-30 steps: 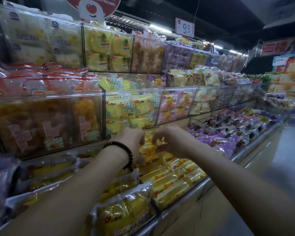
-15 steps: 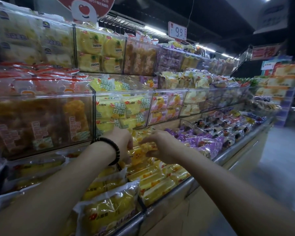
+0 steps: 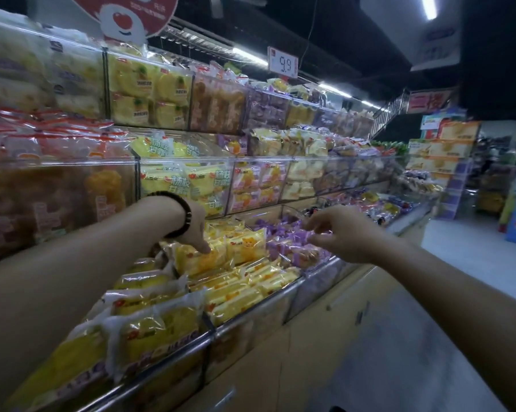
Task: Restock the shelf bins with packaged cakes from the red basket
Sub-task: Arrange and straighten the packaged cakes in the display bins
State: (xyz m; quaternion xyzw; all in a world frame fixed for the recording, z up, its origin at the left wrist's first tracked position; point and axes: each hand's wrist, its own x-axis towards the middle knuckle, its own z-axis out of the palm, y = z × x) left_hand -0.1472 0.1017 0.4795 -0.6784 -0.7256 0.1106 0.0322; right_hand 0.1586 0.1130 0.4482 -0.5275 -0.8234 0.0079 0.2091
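Observation:
Yellow packaged cakes (image 3: pixel 244 248) fill a bin on the lowest shelf tier, some standing, others lying flat in front. My left hand (image 3: pixel 195 230), with a black bead bracelet on the wrist, reaches down into that bin and its fingertips press on a yellow cake pack (image 3: pixel 197 258). My right hand (image 3: pixel 340 233) hovers over the neighbouring bin of purple packs (image 3: pixel 283 242), fingers apart and holding nothing. The red basket is out of view.
Clear-fronted bins (image 3: pixel 185 185) of wrapped cakes rise in three tiers to the left. A metal rail (image 3: pixel 250 318) edges the lowest tier above beige cabinet doors. A 9.9 price sign (image 3: pixel 283 62) hangs overhead. The grey aisle floor (image 3: pixel 459 292) runs to the right.
My hands were together on a yellow pack in the bin. The right hand has come off it and moved right and up; the left hand stays on the yellow packs.

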